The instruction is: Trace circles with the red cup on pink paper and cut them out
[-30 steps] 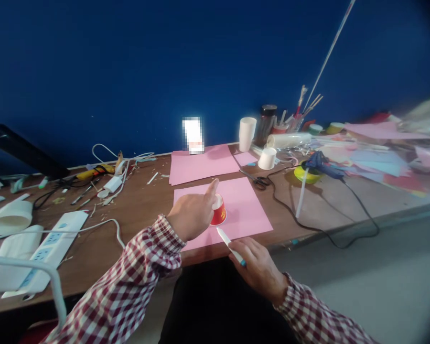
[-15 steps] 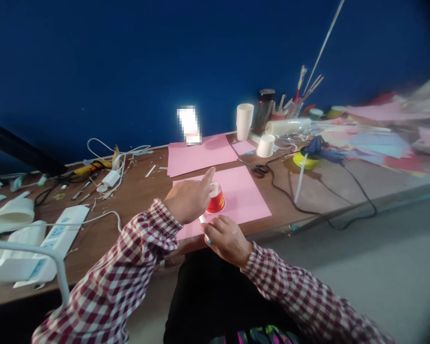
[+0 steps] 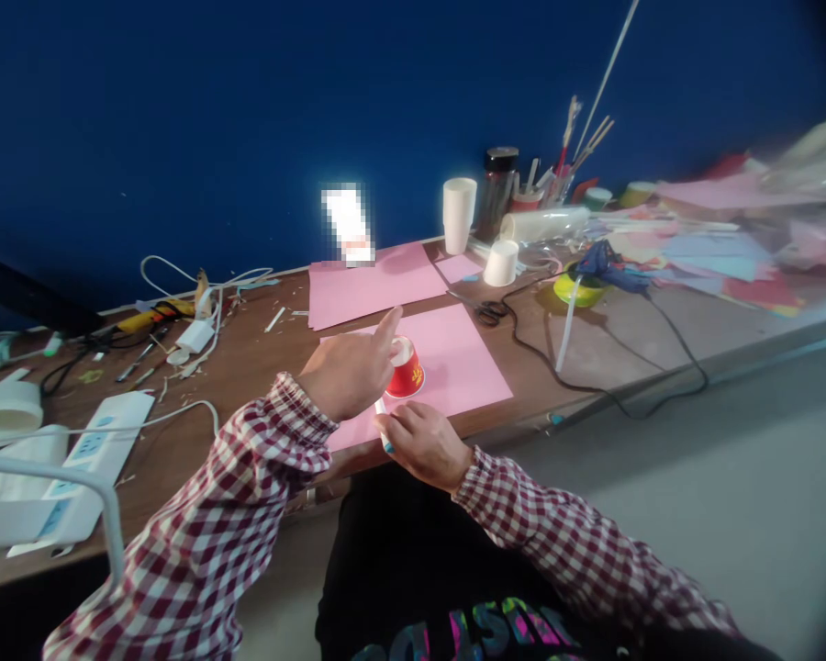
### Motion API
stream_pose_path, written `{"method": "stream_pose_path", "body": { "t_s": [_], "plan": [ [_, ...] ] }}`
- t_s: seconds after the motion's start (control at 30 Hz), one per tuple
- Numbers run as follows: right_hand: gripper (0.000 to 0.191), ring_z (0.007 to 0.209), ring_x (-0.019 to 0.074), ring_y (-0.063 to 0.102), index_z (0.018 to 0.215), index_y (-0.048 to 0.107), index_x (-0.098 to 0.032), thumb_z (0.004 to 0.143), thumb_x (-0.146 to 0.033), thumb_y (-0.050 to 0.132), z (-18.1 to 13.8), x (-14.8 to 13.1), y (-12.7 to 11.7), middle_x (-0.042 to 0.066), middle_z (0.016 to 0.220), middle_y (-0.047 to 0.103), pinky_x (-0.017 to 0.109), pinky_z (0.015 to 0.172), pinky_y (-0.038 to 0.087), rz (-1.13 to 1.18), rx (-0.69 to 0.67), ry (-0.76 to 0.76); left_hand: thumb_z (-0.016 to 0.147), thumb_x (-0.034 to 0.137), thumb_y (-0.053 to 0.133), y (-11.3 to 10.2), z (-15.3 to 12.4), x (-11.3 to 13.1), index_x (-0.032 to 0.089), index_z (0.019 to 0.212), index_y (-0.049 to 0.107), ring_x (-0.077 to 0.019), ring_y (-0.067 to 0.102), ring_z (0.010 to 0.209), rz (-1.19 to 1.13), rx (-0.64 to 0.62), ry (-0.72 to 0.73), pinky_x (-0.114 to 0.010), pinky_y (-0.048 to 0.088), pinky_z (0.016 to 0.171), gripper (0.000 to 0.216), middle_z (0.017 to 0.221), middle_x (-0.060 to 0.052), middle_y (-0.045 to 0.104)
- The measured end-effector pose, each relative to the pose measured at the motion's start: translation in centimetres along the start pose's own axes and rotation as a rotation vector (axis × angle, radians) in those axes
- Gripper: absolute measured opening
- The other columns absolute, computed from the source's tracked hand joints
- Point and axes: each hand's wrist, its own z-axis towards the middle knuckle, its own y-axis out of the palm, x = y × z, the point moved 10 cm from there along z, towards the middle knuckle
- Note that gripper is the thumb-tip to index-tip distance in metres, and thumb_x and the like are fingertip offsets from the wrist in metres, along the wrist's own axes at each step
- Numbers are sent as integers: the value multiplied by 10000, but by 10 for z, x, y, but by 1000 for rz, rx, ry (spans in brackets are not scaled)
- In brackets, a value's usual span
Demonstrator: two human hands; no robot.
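A red paper cup (image 3: 407, 375) with yellow marks stands upside down on a sheet of pink paper (image 3: 461, 367). My left hand (image 3: 351, 369) grips the cup from its left side, with one finger stretched up past the cup's pale base; the other fingertips are hidden. Close to the table's front edge, my right hand (image 3: 423, 442) is closed around a thin white pen (image 3: 380, 407) with a blue end. The pen's far end lies beside the lower left of the cup; whether it touches the paper is hidden.
More pink paper (image 3: 378, 286) lies behind, below a bright blurred screen (image 3: 348, 225). Scissors (image 3: 490, 313), a white cup (image 3: 502, 263) and stacked white cups (image 3: 460, 216) stand right of it. A black cable (image 3: 523, 353) crosses the right side; a power strip (image 3: 86, 464) lies left.
The view has shifted slightly, so the table things sit a little further left and higher. Both hands keep their hold on the cup and pen, with little visible movement relative to the paper.
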Motion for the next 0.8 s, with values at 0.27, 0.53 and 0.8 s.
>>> {"method": "stream_pose_path", "body": {
  "t_s": [0.27,0.53,0.8],
  "plan": [
    [193,738,208,503,1050,548,-121,915,-189,428,0,1,2,83,820,575,355,664,450,-13,-16,19,908,241,287,0,-1,1,123,1432,122,-190,632,795,16,-11,-4,-267,416,656,562,958,-78,683],
    [199,744,202,511,1070,540,-105,916,-190,446,1,2,3,78,819,573,345,666,448,-30,-4,25,901,247,302,4,1,0,127,1437,80,-198,644,748,54,-42,-16,-277,423,628,593,864,-68,687],
    [159,731,199,520,1015,560,-108,903,-162,460,4,1,1,65,799,575,334,663,444,-58,-12,46,900,257,304,4,2,-1,134,1431,101,-204,644,720,45,-13,-5,-280,411,597,582,849,-69,690]
  ]
}}
